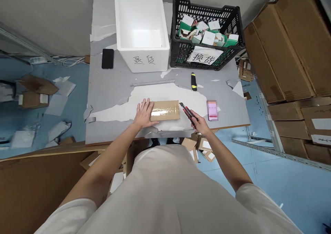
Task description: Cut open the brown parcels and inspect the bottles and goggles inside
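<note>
A long brown cardboard box (165, 110) with shiny clear tape lies flat on the white, torn patch of the grey tabletop (108, 85). My left hand (144, 115) rests at the box's left end, fingers spread and palm down. In my right hand (200, 123) is a black and red box cutter (188, 112), its blade tip pointing up and left, close to the box's right end. To the right of that hand lies a phone with a lit pink screen (212, 110). A yellow and black cutter (193, 81) lies farther back.
A white foam bin (148, 59) and a black crate (207, 47) of small green and white boxes stand at the back. A black phone (108, 58) lies at the left. Large cartons (281, 54) are stacked at the right.
</note>
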